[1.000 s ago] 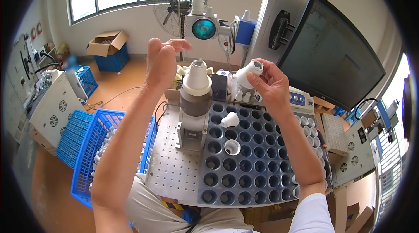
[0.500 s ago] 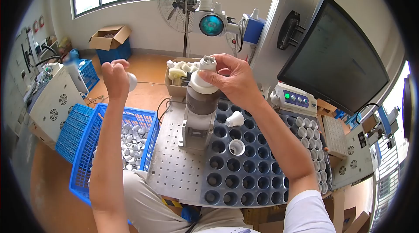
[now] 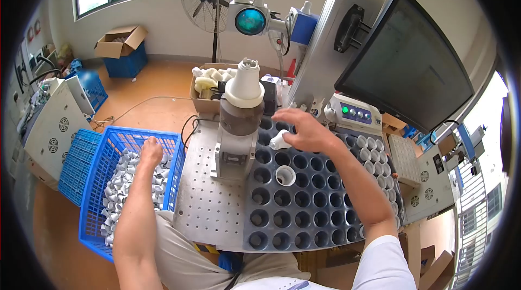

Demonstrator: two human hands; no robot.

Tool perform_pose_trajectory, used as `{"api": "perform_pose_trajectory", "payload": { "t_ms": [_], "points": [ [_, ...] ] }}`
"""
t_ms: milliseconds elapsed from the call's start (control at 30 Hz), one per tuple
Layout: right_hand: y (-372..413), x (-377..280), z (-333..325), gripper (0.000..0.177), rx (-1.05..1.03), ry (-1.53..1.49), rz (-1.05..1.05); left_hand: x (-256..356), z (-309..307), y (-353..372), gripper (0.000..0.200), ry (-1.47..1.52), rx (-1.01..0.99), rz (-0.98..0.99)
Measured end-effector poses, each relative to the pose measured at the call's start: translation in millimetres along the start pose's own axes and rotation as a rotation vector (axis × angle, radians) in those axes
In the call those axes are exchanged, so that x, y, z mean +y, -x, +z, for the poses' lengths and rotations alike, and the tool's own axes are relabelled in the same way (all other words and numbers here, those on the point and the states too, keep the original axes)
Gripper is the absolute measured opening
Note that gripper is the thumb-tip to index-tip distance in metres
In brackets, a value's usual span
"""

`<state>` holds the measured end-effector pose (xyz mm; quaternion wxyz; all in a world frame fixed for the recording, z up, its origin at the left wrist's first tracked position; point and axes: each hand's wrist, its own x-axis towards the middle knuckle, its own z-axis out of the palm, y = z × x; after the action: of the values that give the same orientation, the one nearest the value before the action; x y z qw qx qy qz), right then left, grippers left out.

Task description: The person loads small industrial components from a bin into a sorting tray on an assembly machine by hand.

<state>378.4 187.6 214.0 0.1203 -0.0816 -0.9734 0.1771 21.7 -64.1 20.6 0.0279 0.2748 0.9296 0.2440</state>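
Note:
My left hand (image 3: 151, 153) is low over the blue plastic basket (image 3: 176, 151), its fingers curled together; what they hold, if anything, is hidden. Inside the basket lies a heap of white plastic cups (image 3: 116, 184). My right hand (image 3: 306, 131) reaches over the black tray (image 3: 266, 185) of round holes, fingers apart. Its thumb is right at a white tapered cup (image 3: 279, 140) lying on its side on the tray. Nearer me, another white cup (image 3: 285, 176) has its open end up. The white cone-shaped holder (image 3: 244, 86) on the grey rotary mount (image 3: 237, 132) is bare.
A round teal lens (image 3: 250, 21) hangs above and behind the mount. The monitor (image 3: 407, 62) leans in at the right, over a control box (image 3: 355, 113) with lit buttons. Rows of white cups (image 3: 374, 155) fill the tray's right side. A carton (image 3: 205, 106) of white parts stands behind.
My left hand has dropped from up high down into the basket area. My right hand has left the holder and come down to the lying cup; the cup on the holder is gone.

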Motion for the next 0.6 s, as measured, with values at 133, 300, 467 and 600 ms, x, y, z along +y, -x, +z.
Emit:
{"api": "perform_pose_trajectory", "payload": {
  "t_ms": [133, 300, 467, 600],
  "points": [
    [19, 19, 35, 0.044, -0.077, 0.079, 0.132, 2, 1, 1, 0.036, 0.017, -0.009, 0.007],
    [11, 38, 41, 0.037, 0.247, -0.326, 0.27, -15, 1, -8, 0.038, 0.004, -0.033, -0.016],
    [10, 68, 84, 0.032, 0.454, -0.598, 0.294, -41, -2, -15, 0.045, -0.08, -0.193, -0.119],
    [9, 69, 90, 0.03, 0.501, -0.481, 0.275, -55, 0, -7, 0.039, -0.077, -0.138, -0.084]
  ]
}}
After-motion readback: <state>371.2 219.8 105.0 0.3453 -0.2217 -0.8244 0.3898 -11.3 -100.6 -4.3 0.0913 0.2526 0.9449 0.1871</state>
